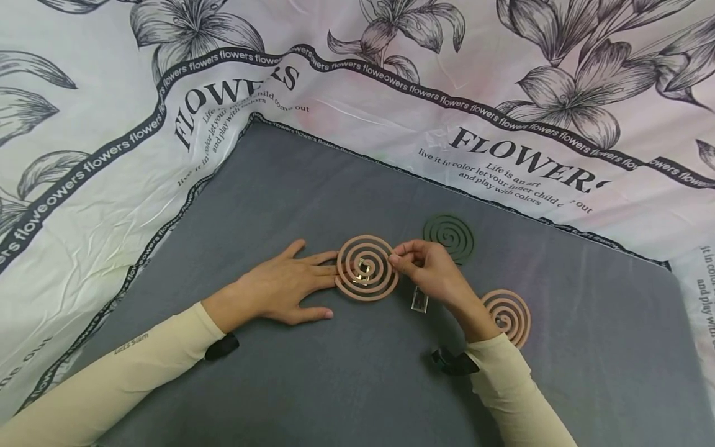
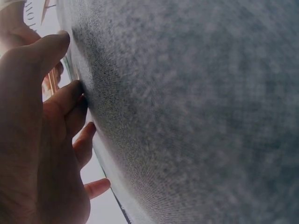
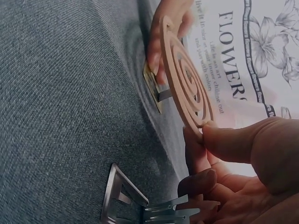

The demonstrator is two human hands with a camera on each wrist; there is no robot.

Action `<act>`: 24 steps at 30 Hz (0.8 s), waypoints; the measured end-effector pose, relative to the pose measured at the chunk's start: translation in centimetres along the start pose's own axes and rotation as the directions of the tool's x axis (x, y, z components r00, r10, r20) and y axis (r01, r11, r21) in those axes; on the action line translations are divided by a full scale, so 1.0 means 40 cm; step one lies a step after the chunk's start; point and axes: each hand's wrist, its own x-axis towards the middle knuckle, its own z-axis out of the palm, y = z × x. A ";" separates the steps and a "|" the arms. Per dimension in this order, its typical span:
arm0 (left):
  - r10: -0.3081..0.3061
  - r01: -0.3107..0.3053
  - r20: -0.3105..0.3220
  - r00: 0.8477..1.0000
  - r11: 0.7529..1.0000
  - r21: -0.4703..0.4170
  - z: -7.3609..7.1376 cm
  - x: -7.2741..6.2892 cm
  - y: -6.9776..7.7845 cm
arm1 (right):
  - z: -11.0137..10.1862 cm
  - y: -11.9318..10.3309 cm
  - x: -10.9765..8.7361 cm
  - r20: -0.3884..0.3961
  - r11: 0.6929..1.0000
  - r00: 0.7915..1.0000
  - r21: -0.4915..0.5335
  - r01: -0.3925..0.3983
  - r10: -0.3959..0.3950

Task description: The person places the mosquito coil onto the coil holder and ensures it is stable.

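Observation:
A pinkish-brown mosquito coil [image 3: 174,77] is pinched at its edge between the thumb and fingers of my right hand [image 1: 436,273]. It is raised off the table, tilted, above a small metal coil stand [image 3: 152,88] whose upright tab reaches toward the coil's middle. Whether the tab sits in the coil I cannot tell. My left hand [image 1: 290,282] lies palm down with its fingers spread, and its fingertips touch the stand's base. A second metal stand [image 1: 419,300] lies on the table below my right hand, with several bent prongs visible in the right wrist view.
A dark green coil [image 1: 449,238] lies behind my right hand. Another pinkish-brown coil [image 1: 509,293] is partly covered by my right forearm. The grey tabletop [image 1: 313,385] meets a flower-printed white cloth [image 1: 391,124] at its back and left edges.

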 end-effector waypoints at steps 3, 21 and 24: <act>-0.001 0.001 0.000 1.000 1.000 0.000 -0.001 0.000 0.002 | 0.001 0.000 0.001 -0.005 1.000 1.000 -0.010 -0.003 0.003; -0.016 0.016 0.024 1.000 1.000 0.001 -0.004 0.000 0.004 | 0.004 0.004 0.004 0.008 0.999 1.000 -0.035 -0.022 0.022; -0.020 0.020 0.029 0.999 1.000 -0.003 -0.004 0.000 0.006 | 0.003 0.004 0.005 0.008 0.999 1.000 -0.037 -0.022 0.023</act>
